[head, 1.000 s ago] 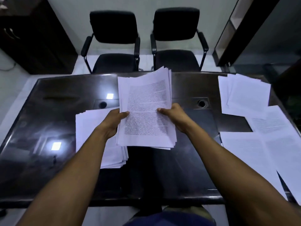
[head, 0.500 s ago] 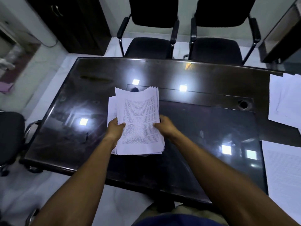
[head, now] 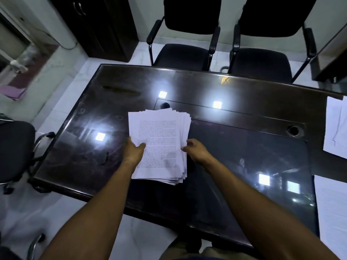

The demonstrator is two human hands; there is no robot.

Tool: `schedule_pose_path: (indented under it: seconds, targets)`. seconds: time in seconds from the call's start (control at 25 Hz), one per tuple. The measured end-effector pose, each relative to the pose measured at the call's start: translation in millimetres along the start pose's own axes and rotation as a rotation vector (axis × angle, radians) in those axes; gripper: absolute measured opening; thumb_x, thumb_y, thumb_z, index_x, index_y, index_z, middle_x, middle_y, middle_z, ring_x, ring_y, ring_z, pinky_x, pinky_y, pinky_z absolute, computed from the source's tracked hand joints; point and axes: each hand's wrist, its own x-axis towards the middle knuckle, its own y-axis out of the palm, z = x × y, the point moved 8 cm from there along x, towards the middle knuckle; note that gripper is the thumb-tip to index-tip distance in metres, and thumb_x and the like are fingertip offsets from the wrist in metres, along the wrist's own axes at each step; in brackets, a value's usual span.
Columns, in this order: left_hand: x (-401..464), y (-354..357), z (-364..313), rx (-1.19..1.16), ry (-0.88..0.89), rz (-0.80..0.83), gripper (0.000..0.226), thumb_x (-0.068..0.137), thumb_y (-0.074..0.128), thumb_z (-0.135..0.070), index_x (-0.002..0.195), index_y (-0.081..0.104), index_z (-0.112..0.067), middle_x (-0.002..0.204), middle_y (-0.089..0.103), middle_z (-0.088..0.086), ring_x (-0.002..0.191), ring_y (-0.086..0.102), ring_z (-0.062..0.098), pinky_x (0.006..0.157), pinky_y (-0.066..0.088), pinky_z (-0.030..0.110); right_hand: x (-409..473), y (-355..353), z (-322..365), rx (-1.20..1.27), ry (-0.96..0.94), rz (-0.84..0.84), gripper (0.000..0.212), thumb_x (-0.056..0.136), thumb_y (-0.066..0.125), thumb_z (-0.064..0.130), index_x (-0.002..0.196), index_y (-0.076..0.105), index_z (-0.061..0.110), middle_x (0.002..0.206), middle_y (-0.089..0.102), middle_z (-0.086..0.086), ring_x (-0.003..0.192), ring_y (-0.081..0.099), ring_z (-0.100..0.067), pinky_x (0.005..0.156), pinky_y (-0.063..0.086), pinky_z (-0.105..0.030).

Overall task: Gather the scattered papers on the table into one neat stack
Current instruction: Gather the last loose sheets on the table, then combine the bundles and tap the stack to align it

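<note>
A thick, slightly fanned stack of printed papers (head: 159, 143) lies on the dark glossy table (head: 244, 151), left of centre. My left hand (head: 134, 151) grips the stack's left edge, thumb on the top sheet. At the stack's right edge, my right hand (head: 196, 151) touches the sheets with its fingertips, fingers loosely bent. More loose sheets (head: 336, 128) lie at the table's far right edge. Another printed sheet (head: 332, 212) lies at the near right.
Two black armchairs (head: 187, 53) (head: 262, 61) stand behind the table. Another black chair (head: 15, 147) stands off its left end, and a dark cabinet (head: 97, 25) is in the back left corner. Two round cable holes (head: 293, 130) pierce the tabletop.
The bundle I held has come down onto the pile at the left, making one stack. My right thumb has slid off the top sheet to the edge. The view has swung left.
</note>
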Motion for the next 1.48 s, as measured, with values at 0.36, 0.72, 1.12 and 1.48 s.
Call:
schedule_pose_path:
  seconds: [0.36,0.72,1.12,1.48]
  targets:
    - [-66.3,130.4,-74.1,0.089,0.164,0.219,0.069,0.099,0.06,-0.035,0.158,0.03,-0.015,0.164,0.031,0.006,0.149,0.032,0.028,0.121,0.031,0.044,-60.7,-146.3,-59.7,0.089,0.026,-0.328,0.043,0.093,0.07,0.028,0.133,0.057,0.017,0.126,0.067,-0.011,0.109,0.066,-0.031,0.085,0.054,-0.038]
    - [-214.5,331.6,-107.0,0.136,0.223,0.647,0.067,0.096,0.064,-0.035,0.154,0.037,-0.014,0.157,0.044,0.007,0.139,0.046,0.025,0.114,0.04,0.04,-200.1,-300.0,-189.8,-0.012,0.157,-0.594,0.048,0.095,0.067,0.031,0.14,0.054,0.017,0.136,0.062,-0.009,0.121,0.061,-0.028,0.103,0.049,-0.042]
    - [-366.8,487.8,-56.8,0.146,0.028,0.863,0.018,0.098,0.062,-0.03,0.098,0.051,-0.016,0.101,0.055,0.009,0.091,0.055,0.022,0.076,0.041,0.035,-336.1,-419.7,-397.7,-0.083,0.405,-0.777,0.066,0.09,0.067,0.041,0.146,0.047,0.012,0.148,0.049,-0.016,0.133,0.051,-0.036,0.108,0.045,-0.047]
    - [-433.2,549.9,-55.3,0.042,-0.16,0.854,0.028,0.097,0.064,-0.02,0.12,0.063,-0.004,0.114,0.072,0.013,0.099,0.071,0.029,0.07,0.057,0.036,-342.1,-438.3,-446.2,-0.039,0.354,-0.631,0.056,0.092,0.07,0.028,0.141,0.048,0.013,0.132,0.057,-0.015,0.12,0.058,-0.035,0.089,0.046,-0.035]
